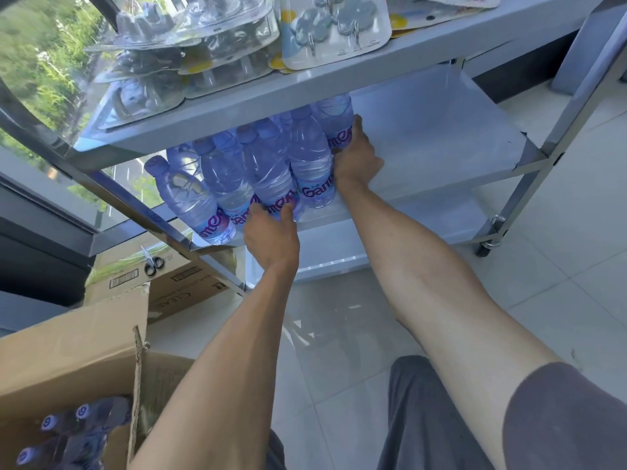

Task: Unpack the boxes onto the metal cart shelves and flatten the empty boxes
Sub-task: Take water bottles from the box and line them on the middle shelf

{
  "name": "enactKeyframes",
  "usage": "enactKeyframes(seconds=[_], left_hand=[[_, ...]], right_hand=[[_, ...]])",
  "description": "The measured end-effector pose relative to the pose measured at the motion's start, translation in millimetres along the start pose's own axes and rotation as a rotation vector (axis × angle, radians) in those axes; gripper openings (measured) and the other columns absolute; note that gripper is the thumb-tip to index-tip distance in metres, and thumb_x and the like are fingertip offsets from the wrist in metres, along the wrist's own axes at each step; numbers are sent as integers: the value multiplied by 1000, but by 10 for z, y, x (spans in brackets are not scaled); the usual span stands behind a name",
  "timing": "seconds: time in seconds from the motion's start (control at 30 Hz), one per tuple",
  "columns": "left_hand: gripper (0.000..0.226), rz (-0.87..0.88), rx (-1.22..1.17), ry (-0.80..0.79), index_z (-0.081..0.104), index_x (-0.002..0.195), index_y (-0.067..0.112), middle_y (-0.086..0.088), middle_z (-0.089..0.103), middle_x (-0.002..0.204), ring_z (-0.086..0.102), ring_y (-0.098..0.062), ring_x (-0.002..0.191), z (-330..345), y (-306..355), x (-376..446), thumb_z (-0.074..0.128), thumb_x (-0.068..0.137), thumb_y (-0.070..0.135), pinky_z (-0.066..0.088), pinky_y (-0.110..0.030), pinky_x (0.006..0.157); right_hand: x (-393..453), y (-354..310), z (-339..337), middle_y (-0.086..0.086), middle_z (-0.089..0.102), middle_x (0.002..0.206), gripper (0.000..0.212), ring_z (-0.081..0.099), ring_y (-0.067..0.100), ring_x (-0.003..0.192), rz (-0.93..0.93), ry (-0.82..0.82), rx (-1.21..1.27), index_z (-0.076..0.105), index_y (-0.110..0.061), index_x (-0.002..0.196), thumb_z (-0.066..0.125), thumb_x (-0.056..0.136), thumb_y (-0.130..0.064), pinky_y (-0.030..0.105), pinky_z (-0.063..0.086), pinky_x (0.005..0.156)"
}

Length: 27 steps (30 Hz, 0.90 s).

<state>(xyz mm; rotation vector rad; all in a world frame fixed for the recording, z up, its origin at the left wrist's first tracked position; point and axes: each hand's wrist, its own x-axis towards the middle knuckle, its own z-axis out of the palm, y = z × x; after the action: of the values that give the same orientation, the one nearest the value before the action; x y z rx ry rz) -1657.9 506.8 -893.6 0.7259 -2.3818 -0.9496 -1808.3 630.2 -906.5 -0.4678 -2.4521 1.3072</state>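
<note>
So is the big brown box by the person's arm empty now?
Not empty. The cardboard box is open, and several bottle caps still show inside it at the bottom left.

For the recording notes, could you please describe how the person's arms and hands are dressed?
Both hands are bare: no gloves, rings or watch show on the left hand or the right hand. Both forearms are uncovered. A dark grey short sleeve covers the right upper arm; the left arm's sleeve is out of view. No markings show on the sleeve.
</note>
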Motion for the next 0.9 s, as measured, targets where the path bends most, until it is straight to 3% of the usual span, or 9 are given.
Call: enactKeyframes(seconds=[0.27, 0.37, 0.5, 0.67, 0.77, 0.9], left_hand=[[40, 21, 14, 16, 59, 112, 12, -4, 68, 111, 64, -27, 100, 56, -49, 4, 66, 91, 45, 50, -36, 87], [40, 13, 21, 22, 58, 115, 13, -3, 67, 112, 64, -25, 101, 65, -52, -13, 66, 91, 45, 48, -34, 86], [41, 1, 8, 31, 55, 116, 14, -3, 65, 115, 63, -24, 102, 88, -25, -49, 65, 92, 46, 48, -32, 86], [44, -21, 43, 43, 52, 120, 9, -9, 61, 119, 62, -30, 106, 124, 14, -68, 64, 93, 41, 52, -43, 91], [44, -17, 54, 23, 51, 122, 11, -8, 61, 120, 62, -30, 107, 107, 3, -62, 62, 94, 44, 51, -42, 90], [46, 21, 109, -32, 51, 122, 13, -6, 62, 122, 61, -31, 108, 3, -79, -76, 56, 96, 50, 46, -39, 84]], right_hand=[[8, 24, -19, -4, 59, 134, 55, 58, 22, 116, -7, -45, -3, 29, -31, 149, 41, 96, -38, 37, 38, 93], [-40, 99, -28, 0, 65, 124, 45, 61, 24, 112, -55, 3, -11, 46, -18, 137, 40, 95, -35, 35, 47, 93], [-78, 163, -22, 7, 70, 108, 27, 64, 27, 101, -79, 89, 104, 61, -8, 114, 53, 91, -20, 31, 49, 83], [-276, 129, -69, 6, 68, 113, 37, 63, 25, 104, -46, 59, 195, 62, -15, 126, 56, 90, -14, 32, 49, 88], [-464, 134, -120, 7, 66, 121, 48, 60, 26, 112, -74, 67, 126, 56, -15, 135, 55, 89, -5, 37, 41, 103], [-769, 190, -191, 11, 56, 136, 59, 43, 25, 135, -55, 15, 26, 44, -17, 147, 56, 91, -6, 43, 15, 119]])
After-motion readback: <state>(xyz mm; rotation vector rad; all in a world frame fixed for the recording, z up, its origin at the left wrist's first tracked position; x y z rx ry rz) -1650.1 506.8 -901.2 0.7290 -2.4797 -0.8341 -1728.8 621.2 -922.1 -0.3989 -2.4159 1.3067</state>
